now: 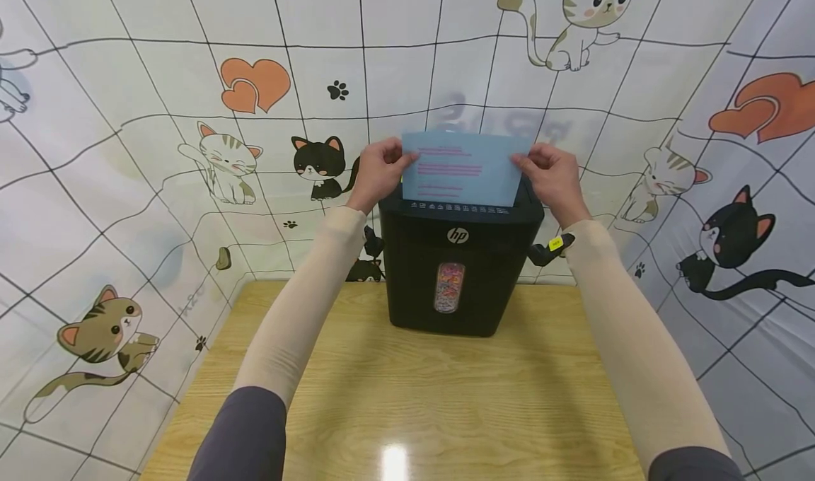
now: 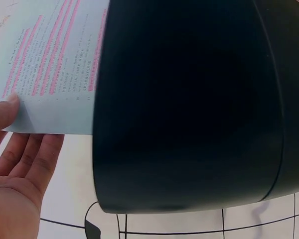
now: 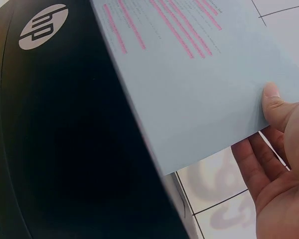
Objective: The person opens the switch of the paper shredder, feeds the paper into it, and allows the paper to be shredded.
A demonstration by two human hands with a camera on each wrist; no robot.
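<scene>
A light-blue sheet of paper with printed lines marked in pink stands upright at the top of a black HP paper shredder. Its lower edge is hidden at the slot. My left hand pinches the sheet's left edge between thumb and fingers. On the opposite edge, my right hand pinches it the same way. In the left wrist view, the left thumb lies on the printed face of the paper, fingers behind. The right wrist view shows the right thumb pressed on the paper near its margin.
The shredder stands at the back of a wooden table, against a white curtain with cat prints. Colourful shreds show through its front window. A black item with a yellow label is by the right wrist.
</scene>
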